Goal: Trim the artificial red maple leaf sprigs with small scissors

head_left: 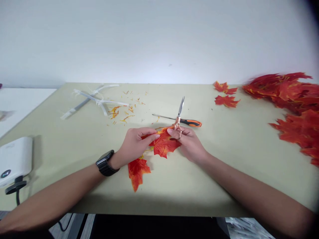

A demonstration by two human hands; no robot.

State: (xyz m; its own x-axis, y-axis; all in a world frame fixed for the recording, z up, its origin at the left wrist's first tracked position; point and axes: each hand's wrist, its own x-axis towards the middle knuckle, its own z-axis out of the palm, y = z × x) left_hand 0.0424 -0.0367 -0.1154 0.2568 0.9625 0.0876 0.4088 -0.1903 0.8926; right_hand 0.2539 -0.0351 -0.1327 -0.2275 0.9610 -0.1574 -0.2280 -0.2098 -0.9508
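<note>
— How far along was it?
— Left hand (136, 143) pinched the leaf (164, 144) mid-frame; right hand (186, 141) gripped scissors (178, 116). Two leaves (225, 94) lay finished upper right, a pile (291, 99) remained.

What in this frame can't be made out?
- Head view: the stem end of the red leaf is covered by the left hand and right hand.
- The scissors handles are partly hidden by right-hand fingers.
- The leaf pile is blurred and cut off at the right edge.
</note>
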